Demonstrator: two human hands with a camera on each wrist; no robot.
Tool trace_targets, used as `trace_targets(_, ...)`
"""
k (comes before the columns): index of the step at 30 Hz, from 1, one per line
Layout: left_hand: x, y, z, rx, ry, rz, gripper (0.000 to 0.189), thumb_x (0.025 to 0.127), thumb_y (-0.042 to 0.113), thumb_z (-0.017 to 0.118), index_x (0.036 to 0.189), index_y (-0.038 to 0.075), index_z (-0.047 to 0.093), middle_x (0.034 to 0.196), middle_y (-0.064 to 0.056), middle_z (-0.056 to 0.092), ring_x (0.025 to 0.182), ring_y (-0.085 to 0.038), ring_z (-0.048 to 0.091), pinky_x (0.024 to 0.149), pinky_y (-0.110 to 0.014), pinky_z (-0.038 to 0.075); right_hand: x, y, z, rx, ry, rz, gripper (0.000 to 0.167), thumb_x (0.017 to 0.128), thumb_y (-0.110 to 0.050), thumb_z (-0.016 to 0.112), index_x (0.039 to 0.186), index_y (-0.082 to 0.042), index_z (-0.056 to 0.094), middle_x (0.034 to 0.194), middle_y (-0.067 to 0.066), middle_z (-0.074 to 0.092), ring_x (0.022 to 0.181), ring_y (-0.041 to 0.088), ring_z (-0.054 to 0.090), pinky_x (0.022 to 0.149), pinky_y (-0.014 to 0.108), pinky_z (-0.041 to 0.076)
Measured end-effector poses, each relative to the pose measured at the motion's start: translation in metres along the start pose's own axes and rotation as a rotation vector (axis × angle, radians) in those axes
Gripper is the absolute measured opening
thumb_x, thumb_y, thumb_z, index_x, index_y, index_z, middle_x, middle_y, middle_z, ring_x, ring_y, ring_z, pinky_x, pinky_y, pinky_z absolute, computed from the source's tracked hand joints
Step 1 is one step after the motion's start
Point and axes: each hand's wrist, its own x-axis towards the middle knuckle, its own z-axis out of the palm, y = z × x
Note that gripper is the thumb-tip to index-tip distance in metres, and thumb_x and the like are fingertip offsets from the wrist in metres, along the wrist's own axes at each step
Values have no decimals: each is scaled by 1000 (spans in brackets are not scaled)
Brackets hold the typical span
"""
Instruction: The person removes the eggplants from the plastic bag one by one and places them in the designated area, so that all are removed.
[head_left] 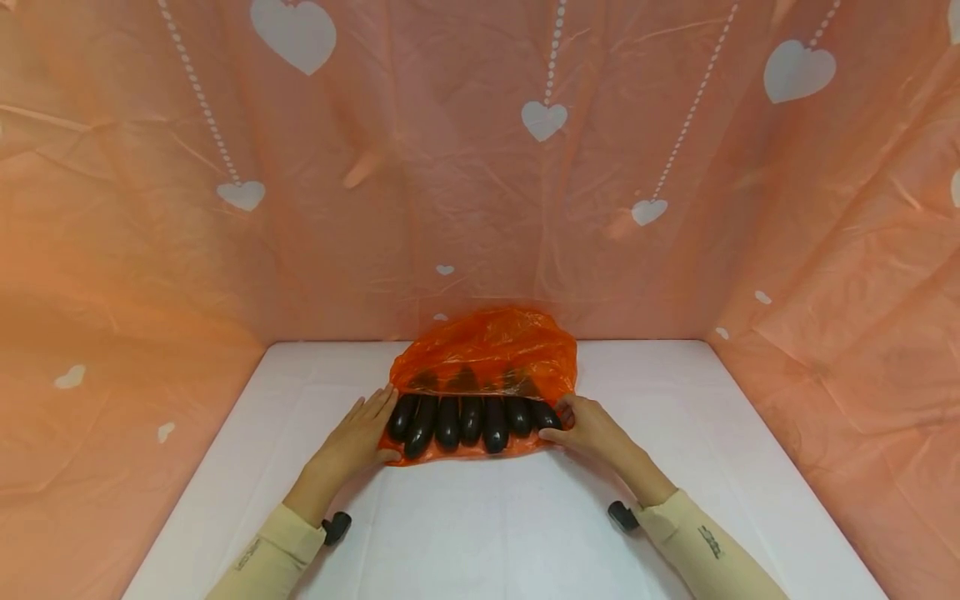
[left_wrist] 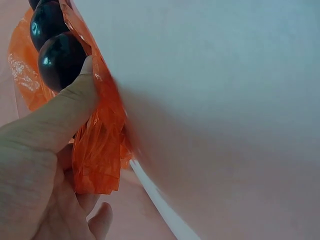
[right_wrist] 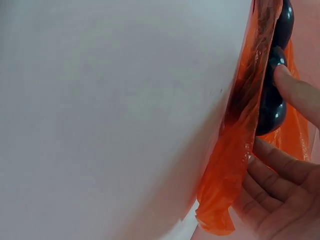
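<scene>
Several dark, glossy eggplants (head_left: 471, 419) lie side by side in a row, round ends toward me. Their far ends are covered by a translucent orange plastic bag (head_left: 495, 337), which also spreads beneath them. At the row's left end my left hand (head_left: 356, 433) rests along the bag's side with fingers extended. Its thumb touches the end eggplant (left_wrist: 61, 61) and the bag's edge in the left wrist view. On the right, my right hand (head_left: 596, 429) holds the last eggplant (right_wrist: 272, 107) between thumb and fingers, with the bag's orange edge (right_wrist: 222, 185) beside the fingertips.
The bag lies toward the back of a white table (head_left: 465, 533). Pinkish-orange sheeting (head_left: 480, 208) with white hearts encloses the back and both sides. A small black device (head_left: 337, 527) is on the left wrist, another (head_left: 622, 517) on the right.
</scene>
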Motion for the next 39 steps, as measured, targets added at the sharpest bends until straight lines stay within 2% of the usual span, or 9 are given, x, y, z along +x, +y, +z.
trace_targets(11, 5, 3, 1, -34, -26, -13, 101, 85, 27, 92, 157, -17, 36, 163, -36, 40, 153, -51, 37, 127, -64, 27, -2, -1, 2, 5, 0, 44, 40, 86, -30, 93, 104, -3, 71, 87, 1, 68, 79, 16, 60, 75, 34, 57)
trace_targets(20, 4, 1, 3, -12, -26, -22, 102, 85, 29, 91, 158, -16, 36, 164, -36, 38, 154, -50, 37, 127, -64, 28, -9, -5, 3, 36, 8, 77, 37, 88, -25, 91, 109, -2, 71, 88, 1, 70, 80, 15, 63, 76, 34, 60)
trace_targets(27, 3, 1, 2, -32, 0, -13, 102, 84, 26, 92, 157, -17, 36, 164, -36, 38, 153, -51, 37, 127, -64, 28, -17, -9, 0, 64, 36, 75, 38, 89, -22, 89, 115, 0, 71, 94, 4, 74, 84, 16, 67, 80, 38, 63)
trace_targets(39, 3, 2, 3, -44, -12, -12, 101, 86, 26, 91, 159, -16, 35, 165, -36, 37, 154, -51, 35, 128, -64, 27, -37, -12, -6, 133, 91, 81, 43, 90, -21, 89, 122, 1, 71, 100, 7, 77, 89, 19, 73, 84, 40, 64)
